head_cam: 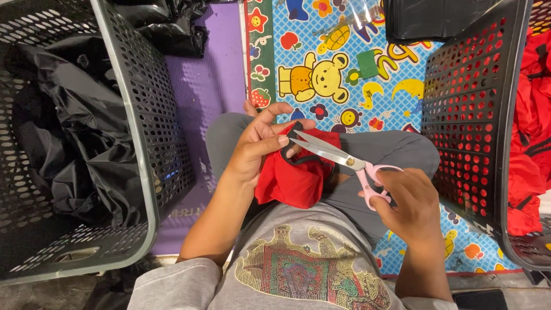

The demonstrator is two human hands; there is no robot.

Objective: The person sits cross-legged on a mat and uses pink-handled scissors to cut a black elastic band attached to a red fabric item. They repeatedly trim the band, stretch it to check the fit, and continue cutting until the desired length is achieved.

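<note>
My left hand [258, 143] pinches a folded red cloth [295, 178] with a black trim strap, holding it over my lap. My right hand [407, 204] grips pink-handled scissors [338, 156]. Their steel blades are apart around the black strap, right by my left thumb and fingertips. I sit cross-legged in grey trousers and a grey printed shirt.
A grey perforated basket [143, 143] on my left holds black fabric. A dark perforated basket [476, 115] on my right holds red garments [531, 120]. A colourful cartoon play mat [321, 63] lies ahead, beside a purple mat [215, 74] and black bags [172, 26].
</note>
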